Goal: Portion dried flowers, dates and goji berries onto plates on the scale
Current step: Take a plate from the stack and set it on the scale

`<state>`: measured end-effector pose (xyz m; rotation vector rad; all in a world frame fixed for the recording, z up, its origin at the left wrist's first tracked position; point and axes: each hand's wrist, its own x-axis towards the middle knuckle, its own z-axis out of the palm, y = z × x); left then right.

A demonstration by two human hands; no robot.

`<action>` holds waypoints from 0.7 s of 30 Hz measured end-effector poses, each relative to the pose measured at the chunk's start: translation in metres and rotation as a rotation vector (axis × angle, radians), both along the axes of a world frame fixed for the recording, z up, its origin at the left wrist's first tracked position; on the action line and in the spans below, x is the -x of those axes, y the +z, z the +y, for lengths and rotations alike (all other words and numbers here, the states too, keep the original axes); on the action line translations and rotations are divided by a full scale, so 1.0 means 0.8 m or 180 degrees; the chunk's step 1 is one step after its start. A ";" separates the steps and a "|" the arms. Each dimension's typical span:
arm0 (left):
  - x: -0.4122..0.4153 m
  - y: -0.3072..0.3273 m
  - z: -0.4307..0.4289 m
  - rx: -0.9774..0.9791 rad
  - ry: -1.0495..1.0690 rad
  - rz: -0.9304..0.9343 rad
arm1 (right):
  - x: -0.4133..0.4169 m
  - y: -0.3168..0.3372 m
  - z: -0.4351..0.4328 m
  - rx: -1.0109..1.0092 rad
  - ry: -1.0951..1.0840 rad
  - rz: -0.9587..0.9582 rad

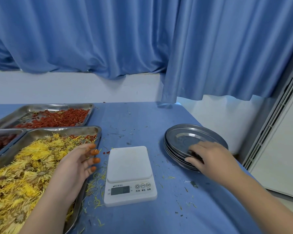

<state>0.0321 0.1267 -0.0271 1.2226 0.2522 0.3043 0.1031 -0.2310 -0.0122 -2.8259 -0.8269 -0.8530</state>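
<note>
Our right hand (208, 156) lies on the stack of plates (167, 150), fingers bent over the near rim of the top plate (184, 141) and thumb low against the stack's edge. We read it as pinching that plate, though the hand hides the contact itself. Our left hand (78, 164) hovers released, fingers spread and orange at the tips, over the right rim of the flower tray (66, 130), holding nothing. Between the two hands sits the scale (129, 168) on the blue table (159, 115), its white platform bare, with no plate on it yet. The next move turns on this: taken from the scale, the plates lie at about two o'clock and the dried flowers (24, 174) at nine. From the right hand, then, the platform is toward eight o'clock, near, with nothing in the way. The scale's long axis runs twelve to six, with the display (120, 190) at the six end. The round plate needs no turning, only centring on the platform, clear of the buttons. We judge the right hand the one to carry. The left is just beside the scale and nearer the flowers, with goji berries (61, 118) at about ten and dates (0, 142) at nine beyond it. Portioning onto this plate looks not yet begun.
</note>
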 end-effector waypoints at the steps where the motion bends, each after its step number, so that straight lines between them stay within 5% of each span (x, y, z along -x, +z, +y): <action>1: 0.000 -0.001 0.001 0.0011 -0.0012 -0.0004 | 0.004 -0.001 0.000 0.0037 -0.0038 0.0045; 12: 0.005 -0.002 0.003 0.0037 -0.0110 -0.0007 | 0.006 0.013 0.002 -0.0010 -0.0407 -0.0429; 21: 0.009 0.003 0.000 0.0064 -0.0078 0.0003 | 0.005 0.012 -0.002 -0.0661 -0.0270 0.0052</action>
